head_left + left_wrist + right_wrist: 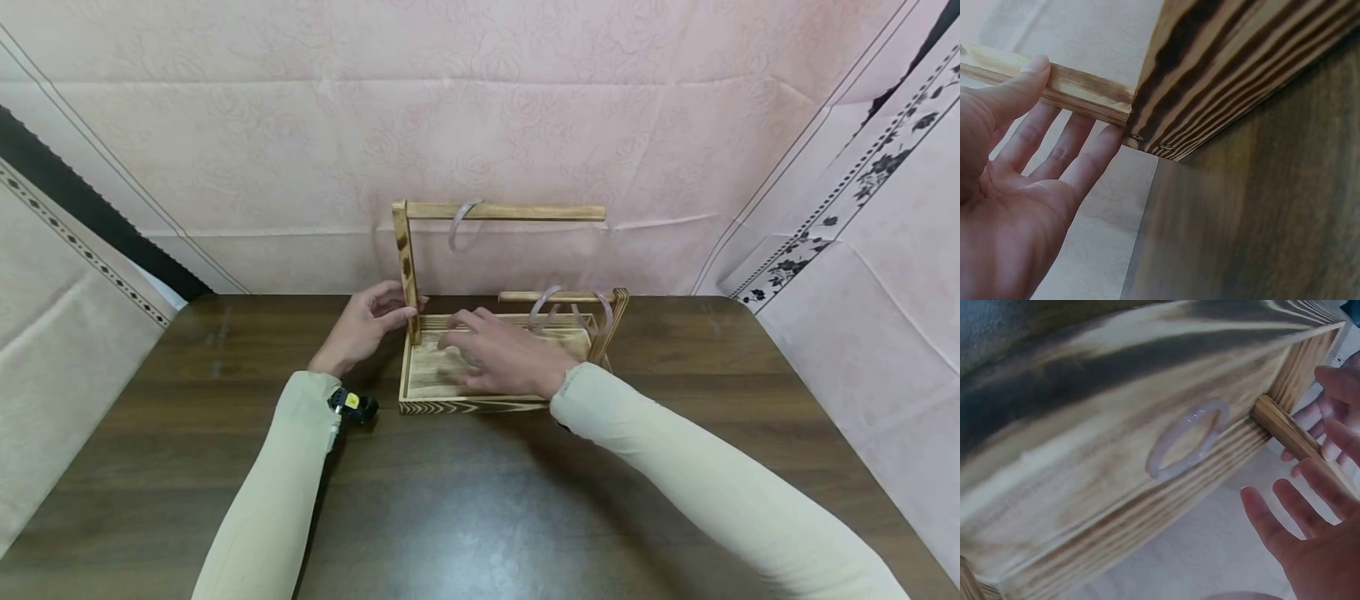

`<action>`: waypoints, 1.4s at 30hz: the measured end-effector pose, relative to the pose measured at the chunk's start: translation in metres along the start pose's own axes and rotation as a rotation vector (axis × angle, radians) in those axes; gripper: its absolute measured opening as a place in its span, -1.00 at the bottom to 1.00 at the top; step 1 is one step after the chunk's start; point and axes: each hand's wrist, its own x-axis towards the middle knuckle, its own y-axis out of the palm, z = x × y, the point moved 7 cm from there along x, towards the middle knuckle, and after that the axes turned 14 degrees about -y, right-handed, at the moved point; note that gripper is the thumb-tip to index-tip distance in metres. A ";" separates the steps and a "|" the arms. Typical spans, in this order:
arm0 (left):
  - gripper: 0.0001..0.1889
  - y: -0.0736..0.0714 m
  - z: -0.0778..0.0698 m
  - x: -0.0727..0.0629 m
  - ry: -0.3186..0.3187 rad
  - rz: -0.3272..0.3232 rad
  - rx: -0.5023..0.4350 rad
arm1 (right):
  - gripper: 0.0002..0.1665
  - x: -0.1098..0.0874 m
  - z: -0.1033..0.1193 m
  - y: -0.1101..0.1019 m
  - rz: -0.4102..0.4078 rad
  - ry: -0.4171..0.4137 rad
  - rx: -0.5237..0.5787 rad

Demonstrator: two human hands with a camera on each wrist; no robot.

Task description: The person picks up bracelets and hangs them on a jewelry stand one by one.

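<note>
A wooden rack [480,407] with a shallow tray base and two hanging bars stands near the table's far edge. My left hand [367,321] holds its left upright post [1088,90], thumb on one face and fingers behind. Over the tray floor hovers my right hand [510,354], fingers spread and relaxed, holding nothing. A translucent pale-lilac bangle [1163,450] is in the tray, mostly hidden under the right hand in the head view. One similar bangle [457,229] hangs on the tall bar [540,213]; others [602,312] hang on the lower bar [517,297].
The rack sits on a dark wooden table [465,500]. Pale patterned cloth [480,142] hangs right behind the table and along both sides. A small black device [358,406] is strapped to the left wrist.
</note>
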 end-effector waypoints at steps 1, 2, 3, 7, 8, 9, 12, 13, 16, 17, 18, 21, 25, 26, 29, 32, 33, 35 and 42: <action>-0.64 0.000 0.000 0.000 -0.001 -0.002 -0.002 | -0.42 0.000 -0.001 0.002 0.004 0.007 0.004; -0.64 0.000 0.000 0.000 -0.002 -0.004 -0.002 | -0.42 0.001 -0.003 0.004 0.009 0.015 0.006; -0.64 0.000 0.000 -0.001 -0.003 -0.005 -0.002 | -0.41 0.001 -0.004 0.007 0.014 0.025 0.008; -0.63 0.001 -0.001 -0.001 -0.006 -0.006 -0.005 | -0.39 0.001 -0.009 0.014 0.023 0.058 0.019; -0.63 0.001 -0.001 -0.001 -0.007 -0.006 -0.004 | -0.38 0.001 -0.010 0.016 0.026 0.065 0.020; -0.63 0.001 -0.001 -0.001 -0.008 -0.005 -0.006 | -0.38 0.001 -0.012 0.017 0.030 0.073 0.019; -0.63 0.000 0.000 -0.001 -0.009 -0.006 -0.009 | -0.36 0.001 -0.015 0.022 0.043 0.098 0.026; -0.63 0.000 0.001 -0.001 -0.008 -0.006 -0.008 | -0.36 0.001 -0.017 0.024 0.045 0.105 0.025; -0.62 -0.001 0.002 -0.001 -0.009 -0.004 -0.008 | -0.36 0.001 -0.020 0.028 0.054 0.126 0.025; -0.62 -0.001 0.003 -0.001 -0.009 -0.003 -0.009 | -0.36 0.001 -0.022 0.029 0.058 0.135 0.023; -0.62 -0.001 0.003 -0.001 -0.010 -0.004 -0.010 | -0.36 0.001 -0.023 0.030 0.059 0.142 0.023; -0.62 -0.001 0.003 -0.001 -0.010 -0.007 -0.014 | -0.37 0.002 -0.026 0.034 0.068 0.162 0.015; -0.62 -0.002 0.003 -0.001 -0.009 -0.012 -0.013 | -0.40 0.002 -0.028 0.038 0.083 0.185 0.012; -0.62 -0.001 0.003 -0.001 -0.009 -0.013 -0.011 | -0.40 0.002 -0.029 0.038 0.089 0.192 0.014; -0.61 -0.001 0.002 -0.001 -0.008 -0.014 0.001 | -0.41 0.001 -0.031 0.040 0.100 0.207 0.013; -0.63 -0.001 0.000 -0.001 -0.004 -0.015 0.004 | -0.42 0.001 -0.034 0.041 0.102 0.216 0.007; -0.63 0.000 0.000 -0.001 -0.002 -0.015 0.004 | -0.42 0.001 -0.035 0.041 0.101 0.219 0.007; -0.64 0.000 -0.001 -0.001 0.004 -0.017 0.004 | -0.44 0.000 -0.036 0.041 0.106 0.229 0.008; -0.66 0.000 -0.002 0.001 -0.004 -0.035 -0.007 | -0.48 -0.004 -0.038 0.044 0.129 0.263 0.044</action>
